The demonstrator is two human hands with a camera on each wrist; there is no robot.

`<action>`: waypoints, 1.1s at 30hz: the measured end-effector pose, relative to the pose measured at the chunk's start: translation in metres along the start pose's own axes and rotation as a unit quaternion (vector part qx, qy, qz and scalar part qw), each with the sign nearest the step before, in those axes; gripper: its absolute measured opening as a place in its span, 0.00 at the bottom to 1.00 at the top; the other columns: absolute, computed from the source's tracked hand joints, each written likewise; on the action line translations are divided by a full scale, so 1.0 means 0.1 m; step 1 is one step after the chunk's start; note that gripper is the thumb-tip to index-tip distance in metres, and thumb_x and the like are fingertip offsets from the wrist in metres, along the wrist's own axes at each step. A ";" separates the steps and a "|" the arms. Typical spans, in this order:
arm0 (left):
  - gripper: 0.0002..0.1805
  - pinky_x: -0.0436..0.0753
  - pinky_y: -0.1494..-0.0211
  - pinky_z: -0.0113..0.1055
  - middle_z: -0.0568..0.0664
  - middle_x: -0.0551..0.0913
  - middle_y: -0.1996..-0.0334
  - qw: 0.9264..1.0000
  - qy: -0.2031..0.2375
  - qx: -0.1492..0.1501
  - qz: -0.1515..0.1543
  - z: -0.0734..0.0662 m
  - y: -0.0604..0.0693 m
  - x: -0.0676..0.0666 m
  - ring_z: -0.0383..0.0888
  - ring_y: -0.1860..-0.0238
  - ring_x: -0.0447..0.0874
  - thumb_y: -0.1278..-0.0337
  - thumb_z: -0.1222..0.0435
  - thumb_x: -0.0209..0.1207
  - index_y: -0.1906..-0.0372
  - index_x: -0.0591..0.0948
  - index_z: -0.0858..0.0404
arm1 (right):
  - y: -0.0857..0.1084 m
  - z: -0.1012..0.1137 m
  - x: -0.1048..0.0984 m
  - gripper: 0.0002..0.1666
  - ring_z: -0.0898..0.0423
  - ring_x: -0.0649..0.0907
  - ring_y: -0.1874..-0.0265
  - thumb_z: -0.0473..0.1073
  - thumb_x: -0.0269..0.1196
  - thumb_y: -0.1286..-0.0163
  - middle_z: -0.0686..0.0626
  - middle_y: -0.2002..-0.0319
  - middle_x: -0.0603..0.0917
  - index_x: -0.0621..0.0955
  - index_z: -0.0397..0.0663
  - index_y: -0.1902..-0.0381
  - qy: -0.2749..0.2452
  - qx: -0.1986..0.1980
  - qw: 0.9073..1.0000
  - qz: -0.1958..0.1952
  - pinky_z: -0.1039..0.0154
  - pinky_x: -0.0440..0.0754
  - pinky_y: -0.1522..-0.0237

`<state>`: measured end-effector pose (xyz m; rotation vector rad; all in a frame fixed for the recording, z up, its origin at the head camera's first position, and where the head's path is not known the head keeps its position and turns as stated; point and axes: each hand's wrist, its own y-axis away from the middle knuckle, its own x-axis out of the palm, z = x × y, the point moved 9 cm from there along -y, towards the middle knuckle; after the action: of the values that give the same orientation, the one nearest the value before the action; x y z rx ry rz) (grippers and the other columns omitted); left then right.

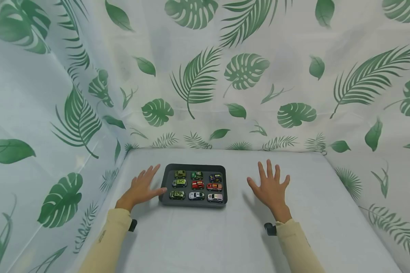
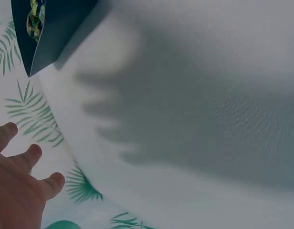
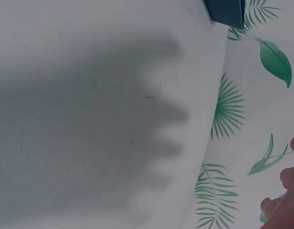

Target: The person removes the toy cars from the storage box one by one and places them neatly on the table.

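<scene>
A dark grey tray (image 1: 194, 205) lies on the white table, with several toy cars standing in three rows inside it. Among them are a red car (image 1: 197, 185), a green car (image 1: 197, 175) and a silver car (image 1: 196, 196). My left hand (image 1: 140, 190) hovers at the tray's left side, fingers spread; its thumb overlaps the tray's left rim in the head view, and contact cannot be told. Well right of the tray, my right hand (image 1: 272, 191) is held with fingers spread, casting a shadow on the table. Neither hand holds anything. The left wrist view catches a tray corner (image 2: 66, 33).
The white tabletop (image 1: 205, 239) extends around the tray. Leaf-patterned cloth (image 1: 205, 129) hangs behind the table and along its left and right sides. A dark wrist strap (image 1: 133, 225) shows at the left sleeve, another dark device (image 1: 270, 229) at the right.
</scene>
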<state>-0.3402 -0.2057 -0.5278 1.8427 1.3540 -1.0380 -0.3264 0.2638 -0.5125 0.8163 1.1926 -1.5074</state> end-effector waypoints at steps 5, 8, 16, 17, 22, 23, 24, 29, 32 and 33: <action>0.52 0.53 0.26 0.79 0.70 0.52 0.16 1.000 0.005 0.001 -0.004 0.04 -0.06 0.00 0.76 0.20 0.52 0.28 0.39 0.62 0.12 0.53 0.57 | 0.01 -0.02 0.02 0.52 0.24 0.50 0.20 0.65 0.61 0.23 0.30 0.16 0.52 0.61 0.40 0.16 0.000 0.001 1.000 0.007 0.13 0.38 0.32; 0.49 0.54 0.27 0.81 0.71 0.51 0.16 1.000 0.003 0.001 0.004 0.05 -0.09 0.04 0.77 0.20 0.52 0.25 0.40 0.61 0.12 0.54 0.56 | 0.02 -0.04 0.02 0.52 0.24 0.51 0.20 0.65 0.61 0.23 0.30 0.16 0.52 0.62 0.40 0.16 0.001 0.002 1.000 0.008 0.13 0.38 0.32; 0.42 0.49 0.30 0.85 0.73 0.45 0.16 0.997 0.033 -0.043 0.050 0.21 -0.11 0.26 0.80 0.19 0.40 0.17 0.46 0.56 0.12 0.54 0.54 | 0.03 -0.05 -0.05 0.50 0.23 0.51 0.20 0.64 0.61 0.23 0.30 0.16 0.53 0.63 0.40 0.16 -0.006 0.002 1.000 -0.002 0.13 0.39 0.32; 0.41 0.48 0.30 0.86 0.73 0.44 0.16 0.996 0.040 -0.053 0.057 0.24 -0.10 0.29 0.80 0.19 0.38 0.17 0.45 0.55 0.12 0.54 0.54 | 0.03 -0.04 -0.06 0.50 0.23 0.51 0.20 0.64 0.61 0.23 0.30 0.16 0.53 0.63 0.40 0.16 -0.006 0.001 1.000 -0.002 0.13 0.39 0.32; 0.39 0.43 0.33 0.89 0.75 0.43 0.16 0.992 0.048 -0.084 0.081 0.33 -0.05 0.39 0.82 0.20 0.32 0.17 0.42 0.52 0.13 0.58 0.52 | 0.03 -0.02 -0.09 0.49 0.23 0.52 0.20 0.64 0.61 0.23 0.30 0.16 0.53 0.63 0.40 0.16 -0.010 -0.004 1.000 -0.003 0.13 0.40 0.32; 0.39 0.43 0.34 0.89 0.75 0.44 0.16 0.992 0.044 -0.085 0.084 0.34 -0.05 0.40 0.82 0.20 0.32 0.17 0.42 0.51 0.13 0.58 0.52 | 0.03 -0.02 -0.09 0.49 0.23 0.52 0.20 0.64 0.61 0.23 0.30 0.16 0.53 0.63 0.40 0.16 -0.012 -0.005 1.000 -0.001 0.13 0.40 0.33; 0.39 0.43 0.34 0.90 0.75 0.44 0.16 0.992 0.039 -0.085 0.087 0.35 -0.04 0.40 0.82 0.20 0.33 0.17 0.41 0.51 0.13 0.59 0.52 | 0.04 -0.01 -0.10 0.49 0.23 0.52 0.20 0.64 0.61 0.23 0.30 0.16 0.53 0.63 0.40 0.17 -0.014 -0.005 1.000 0.000 0.13 0.40 0.33; 0.39 0.46 0.33 0.89 0.73 0.47 0.16 0.991 0.024 -0.074 0.107 0.34 -0.07 0.40 0.82 0.20 0.38 0.16 0.41 0.49 0.12 0.55 0.49 | 0.04 -0.01 -0.14 0.49 0.24 0.51 0.20 0.63 0.60 0.22 0.30 0.16 0.52 0.63 0.41 0.16 -0.016 0.000 1.000 0.012 0.14 0.40 0.32; 0.38 0.49 0.30 0.85 0.72 0.51 0.17 0.991 0.015 -0.053 0.120 0.32 -0.12 0.40 0.82 0.20 0.42 0.15 0.41 0.48 0.12 0.55 0.49 | 0.03 -0.01 -0.14 0.48 0.24 0.51 0.20 0.63 0.60 0.22 0.31 0.16 0.52 0.63 0.42 0.16 -0.013 0.003 1.000 0.019 0.13 0.40 0.32; 0.38 0.50 0.27 0.82 0.71 0.53 0.17 0.991 0.012 -0.043 0.124 0.31 -0.13 0.40 0.80 0.20 0.44 0.14 0.43 0.47 0.12 0.56 0.50 | 0.03 -0.01 -0.14 0.48 0.24 0.51 0.20 0.63 0.60 0.22 0.31 0.16 0.52 0.63 0.42 0.16 -0.012 0.002 1.000 0.021 0.13 0.41 0.32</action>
<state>-0.3533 -0.2095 -0.5782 1.9058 1.1296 -0.8188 -0.3198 0.2689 -0.5006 0.8195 1.1483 -1.4821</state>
